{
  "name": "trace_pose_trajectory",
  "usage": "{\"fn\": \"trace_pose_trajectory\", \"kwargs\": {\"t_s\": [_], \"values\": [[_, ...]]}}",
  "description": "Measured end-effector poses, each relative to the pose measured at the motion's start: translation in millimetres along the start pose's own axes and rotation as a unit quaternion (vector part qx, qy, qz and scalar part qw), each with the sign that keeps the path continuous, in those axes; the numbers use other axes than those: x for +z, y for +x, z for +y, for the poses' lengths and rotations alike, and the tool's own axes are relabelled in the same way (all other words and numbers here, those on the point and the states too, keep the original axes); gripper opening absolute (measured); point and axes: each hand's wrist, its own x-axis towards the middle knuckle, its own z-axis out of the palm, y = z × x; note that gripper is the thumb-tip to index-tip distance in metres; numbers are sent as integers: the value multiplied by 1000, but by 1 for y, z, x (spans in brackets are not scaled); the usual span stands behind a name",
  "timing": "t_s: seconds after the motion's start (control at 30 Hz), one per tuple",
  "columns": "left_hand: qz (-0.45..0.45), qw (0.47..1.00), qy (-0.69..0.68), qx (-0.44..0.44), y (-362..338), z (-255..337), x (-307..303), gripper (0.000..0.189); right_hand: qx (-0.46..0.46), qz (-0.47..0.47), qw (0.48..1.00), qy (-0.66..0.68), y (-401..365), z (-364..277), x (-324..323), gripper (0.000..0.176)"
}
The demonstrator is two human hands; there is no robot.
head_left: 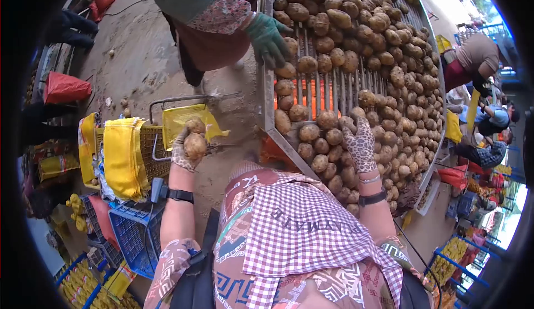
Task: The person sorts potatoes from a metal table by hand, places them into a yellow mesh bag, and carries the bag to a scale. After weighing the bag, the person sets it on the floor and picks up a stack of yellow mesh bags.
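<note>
My left hand (181,155), in a leopard-print glove, is closed on two potatoes (194,145), held away from the sorting table above the yellow mesh sack (181,121). My right hand (361,145), in a matching glove, is over the slatted sorting table (268,95). Its fingers curl round a potato (347,123) among the many others; part of the grip is hidden. Loose potatoes (384,75) cover most of the slats, and orange material shows through the gaps.
Across from me, a co-worker's green-gloved hand (269,41) touches potatoes at the table's edge. Yellow sacks (125,150) hang over a crate on my left, beside a blue crate (129,231). Other people work at the far right, one bending over (473,58).
</note>
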Motion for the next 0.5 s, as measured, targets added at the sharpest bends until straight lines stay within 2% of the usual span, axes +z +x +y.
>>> {"fn": "trace_pose_trajectory", "kwargs": {"t_s": [0.03, 0.07, 0.13, 0.2, 0.27, 0.33, 0.4, 0.43, 0.5], "values": [[69, 998, 4, -3, 21, 18, -22, 33, 21, 0, 999, -45, 2, -6, 0, 43], [140, 990, 11, -3, 37, 30, -35, 32, 3, -29, 1000, -1, 6, -3, 1, 46], [253, 966, 54, 8, 49, 37, -33, 31, -59, -101, 991, -64, 15, -9, 11, 54], [276, 960, 45, 14, 56, 36, -26, 35, -90, -171, 966, -172, 22, -14, 33, 62], [461, 885, 6, 66, 50, 29, 6, 42, -62, -203, 952, -220, 29, -20, 42, 64], [452, 888, 43, 79, 48, 20, 7, 46, -47, -248, 948, -195, 35, -22, 38, 65], [245, 963, 73, 83, 41, 11, 4, 42, -44, -235, 955, -178, 33, -10, 36, 63], [124, 988, 86, 31, 29, 4, 3, 41, -27, -212, 964, -160, 29, -9, 33, 63], [-16, 989, 144, -18, 8, -25, 33, 45, -13, -146, 975, -169, 21, -5, 39, 64]]}}
